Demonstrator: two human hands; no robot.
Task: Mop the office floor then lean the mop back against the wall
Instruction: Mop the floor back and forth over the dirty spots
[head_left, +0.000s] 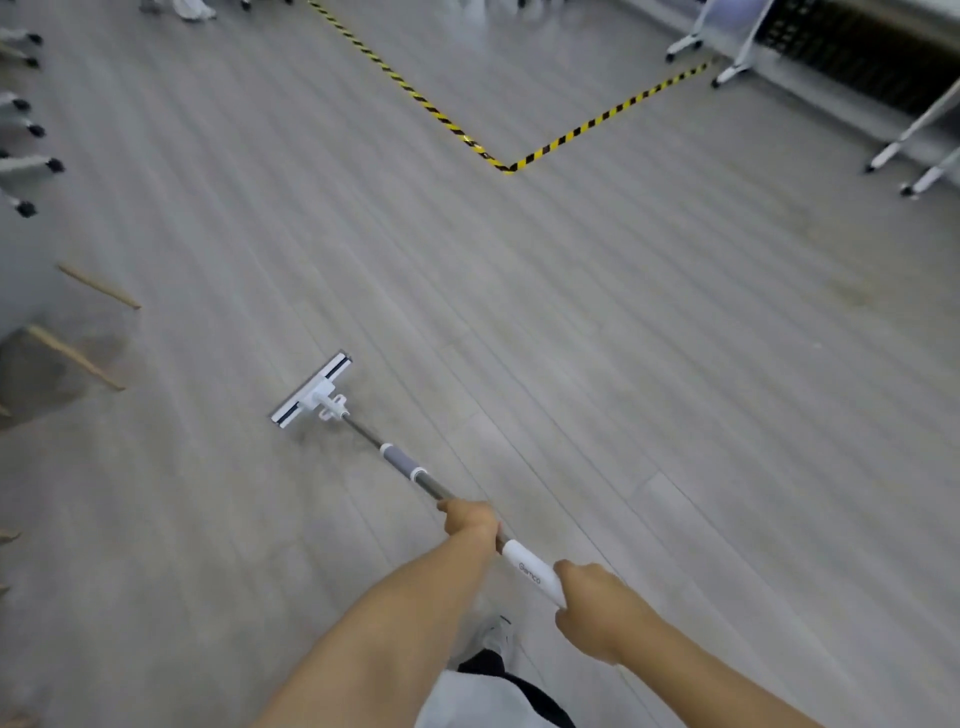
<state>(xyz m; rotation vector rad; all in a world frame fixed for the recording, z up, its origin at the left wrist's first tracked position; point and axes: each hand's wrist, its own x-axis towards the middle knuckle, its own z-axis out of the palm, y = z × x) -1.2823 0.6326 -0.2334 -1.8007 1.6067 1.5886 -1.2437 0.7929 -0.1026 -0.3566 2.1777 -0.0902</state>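
Mop (399, 461) slants ahead-left, its head (311, 391) flat on the floor (623, 322). I see left hand (470, 519) gripping mid-pole, right hand (592, 608) clenched round the white handle (530, 569) nearer me, arms extended.

there is a single view, from a wide-angle camera worn on the person's head. it faces forward and steeply down, so the grey plank floor (675, 338) fills nearly all of the frame. the left hand (470, 519) and right hand (597, 608) sit close to the lens near the bottom edge, and the mop (400, 460) reaches out from them toward mid-frame. the yellow-and-black floor tape (519, 156) lies farther off near the top. chair casters (26, 130) edge the left side and white table legs (909, 135) the upper right corner.
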